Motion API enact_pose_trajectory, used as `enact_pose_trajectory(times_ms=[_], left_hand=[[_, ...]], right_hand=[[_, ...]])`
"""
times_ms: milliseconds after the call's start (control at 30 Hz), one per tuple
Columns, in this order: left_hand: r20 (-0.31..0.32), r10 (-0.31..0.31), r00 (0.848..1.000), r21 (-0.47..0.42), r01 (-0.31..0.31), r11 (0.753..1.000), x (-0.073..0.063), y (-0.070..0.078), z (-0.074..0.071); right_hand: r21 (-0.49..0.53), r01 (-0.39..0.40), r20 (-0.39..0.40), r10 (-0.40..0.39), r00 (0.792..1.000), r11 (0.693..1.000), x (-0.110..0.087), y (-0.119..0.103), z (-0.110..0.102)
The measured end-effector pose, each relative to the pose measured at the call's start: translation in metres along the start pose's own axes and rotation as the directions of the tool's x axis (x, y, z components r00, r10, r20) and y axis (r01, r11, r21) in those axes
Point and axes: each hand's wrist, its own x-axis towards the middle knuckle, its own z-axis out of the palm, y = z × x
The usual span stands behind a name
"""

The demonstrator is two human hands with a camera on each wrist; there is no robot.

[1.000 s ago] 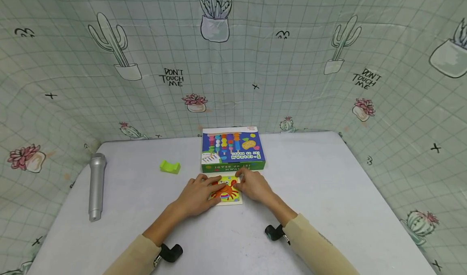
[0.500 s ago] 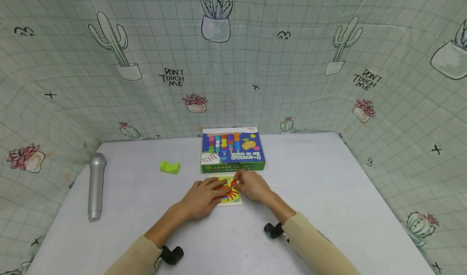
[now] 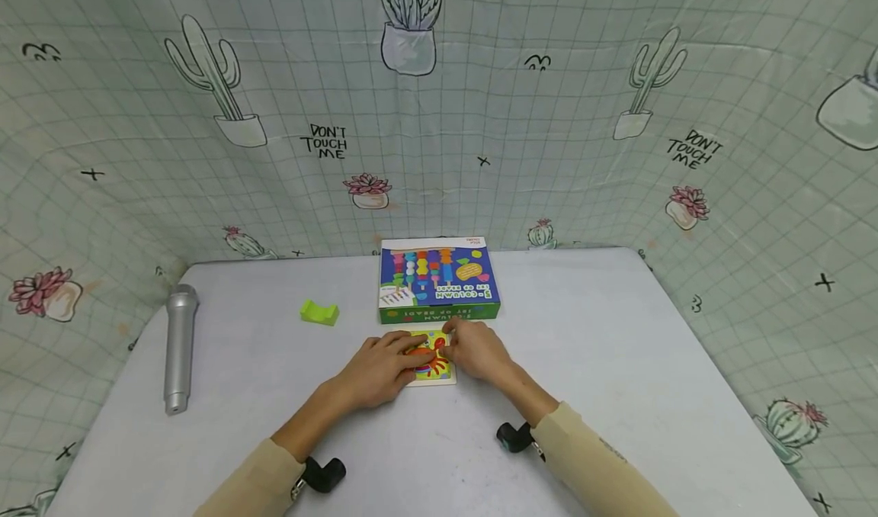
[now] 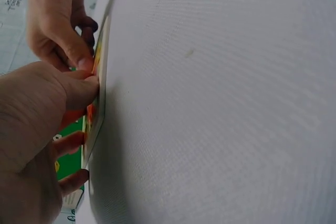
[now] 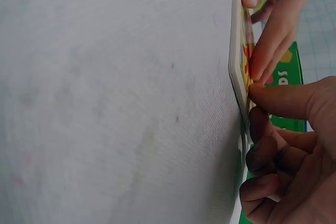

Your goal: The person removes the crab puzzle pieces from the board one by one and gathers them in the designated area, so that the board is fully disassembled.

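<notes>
**Working two-handed over a small crab board (image 3: 439, 374)**

Rests the left hand (image 3: 374, 374) on the crab board from 9 o'clock, with index and middle fingers stretched out over the picture and the thumb towards the near edge. Sets the right hand (image 3: 479, 351) to it from 3 o'clock, with bent fingers, the thumb on the picture and the forefinger at the 1 o'clock corner. Cannot tell whether pinching something there or only pressing. Has left and right fingertips close together above the crab.

Has the board on the white table (image 3: 583, 334), between the two hands: yellow-faced, pale-rimmed, with a red-orange crab partly covered by fingers.

At 12 o'clock, just past the board, a bead-set box (image 3: 439, 277) lying flat, with lettering upside down. Near 10 o'clock, a notched lime-green block (image 3: 319, 314). Farther off at 9 o'clock, a silver microphone (image 3: 180, 349), with the head pointing away.

Wears beige sleeves (image 3: 257, 479) coming in from 8 and 4 o'clock, with a black device (image 3: 325, 475) at each cuff. Behind everything at 12 o'clock, a checked cloth (image 3: 439, 143) printed with cacti.
</notes>
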Motion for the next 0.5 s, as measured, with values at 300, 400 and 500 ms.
enact_pose_trajectory(times_ms=[300, 400, 500], left_hand=[[0.0, 0.009, 1.0, 0.013, -0.009, 1.0, 0.0008, -0.0034, 0.0004], [0.004, 0.012, 1.0, 0.003, -0.012, 1.0, 0.0011, -0.0029, 0.0005], [0.012, 0.005, 1.0, -0.001, -0.005, 1.0, 0.0011, -0.0023, 0.0002]], right_hand=[[0.092, -0.03, 0.057, 0.025, 0.998, 0.995, 0.005, 0.0019, -0.0035], [0.101, -0.039, 0.069, 0.032, 0.997, 0.994, 0.0045, 0.0034, -0.0036], [0.108, -0.046, 0.074, 0.038, 0.997, 0.993, 0.0042, 0.0039, -0.004]])
